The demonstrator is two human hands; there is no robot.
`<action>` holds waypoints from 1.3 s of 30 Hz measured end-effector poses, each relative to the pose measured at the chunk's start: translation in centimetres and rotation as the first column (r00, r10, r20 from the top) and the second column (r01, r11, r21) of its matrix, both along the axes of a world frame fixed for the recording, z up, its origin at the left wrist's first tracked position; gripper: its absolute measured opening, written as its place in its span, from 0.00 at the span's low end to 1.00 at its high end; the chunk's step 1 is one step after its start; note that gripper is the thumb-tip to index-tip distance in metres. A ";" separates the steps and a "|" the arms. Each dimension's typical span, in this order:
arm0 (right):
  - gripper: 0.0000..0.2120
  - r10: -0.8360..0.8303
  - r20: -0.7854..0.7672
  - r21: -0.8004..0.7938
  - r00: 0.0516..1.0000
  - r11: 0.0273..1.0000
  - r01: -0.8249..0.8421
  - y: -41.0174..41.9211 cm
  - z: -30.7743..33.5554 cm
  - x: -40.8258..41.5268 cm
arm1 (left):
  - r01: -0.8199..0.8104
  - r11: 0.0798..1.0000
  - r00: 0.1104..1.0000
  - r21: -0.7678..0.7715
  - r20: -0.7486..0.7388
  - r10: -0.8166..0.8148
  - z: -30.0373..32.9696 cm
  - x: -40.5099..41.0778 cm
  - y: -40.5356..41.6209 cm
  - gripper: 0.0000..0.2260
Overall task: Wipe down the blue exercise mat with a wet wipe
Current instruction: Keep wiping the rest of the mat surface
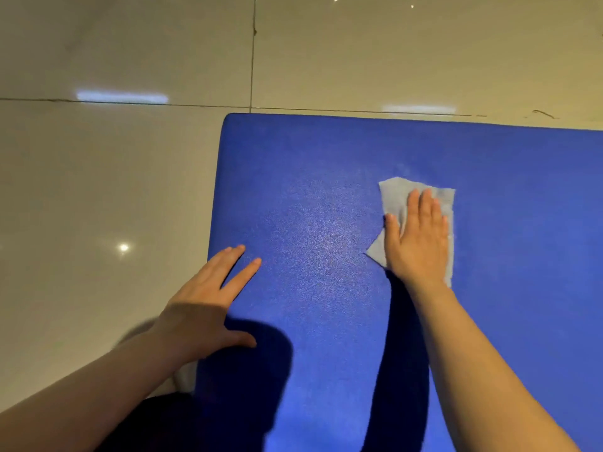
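Observation:
The blue exercise mat (326, 177) lies flat on the floor and fills the right and lower part of the view; its far-left corner shows near the middle top. A pale wet wipe (396, 197) is spread on the mat right of centre. My right hand (419, 236) presses flat on the wipe with the fingers together and pointing away from me. My left hand (208, 305) rests at the mat's left edge, fingers spread, nothing in it.
Glossy beige floor tiles (114, 190) with dark grout lines surround the mat to the left and beyond. Ceiling lights reflect in the tiles. A small white object (186, 376) shows under my left wrist beside the mat's edge.

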State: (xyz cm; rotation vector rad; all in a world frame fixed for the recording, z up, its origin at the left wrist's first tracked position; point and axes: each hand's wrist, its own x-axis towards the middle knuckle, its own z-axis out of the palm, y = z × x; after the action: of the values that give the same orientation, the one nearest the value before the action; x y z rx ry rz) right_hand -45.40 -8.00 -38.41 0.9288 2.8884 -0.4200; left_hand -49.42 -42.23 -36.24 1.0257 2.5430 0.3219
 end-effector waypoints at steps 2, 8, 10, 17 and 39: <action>0.34 -0.103 0.002 0.022 0.995 0.994 0.103 2.5 0.2 0.7 | 0.005 1.000 1.000 0.011 -0.013 -0.005 -0.1 0.0 -0.1 0.59; 0.35 -0.049 -0.010 -0.023 0.999 0.999 0.049 -5.8 -0.2 -2.6 | -0.004 0.993 1.000 0.115 0.000 0.004 -0.7 0.7 -0.5 0.53; 0.36 0.188 -0.011 -0.035 0.982 0.982 -0.188 -11.3 -0.4 -4.0 | -0.025 0.986 0.999 0.167 0.030 0.020 -1.1 0.9 -0.8 0.48; 0.35 0.596 -0.080 -0.030 0.799 0.800 -0.599 -10.5 0.0 -5.9 | -0.047 0.990 0.996 0.137 0.077 0.036 -1.0 2.8 -4.6 0.33; 0.35 0.498 -0.022 0.019 0.867 0.867 -0.498 -10.3 -0.7 -10.3 | -0.224 0.942 0.974 0.248 0.042 0.221 -0.2 -1.4 -3.0 0.27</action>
State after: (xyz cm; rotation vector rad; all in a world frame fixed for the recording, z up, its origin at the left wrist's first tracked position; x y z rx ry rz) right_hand -55.66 -18.32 -39.10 0.1463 2.9972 -0.3643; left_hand -50.78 -45.20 -36.41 0.8137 2.6587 0.7279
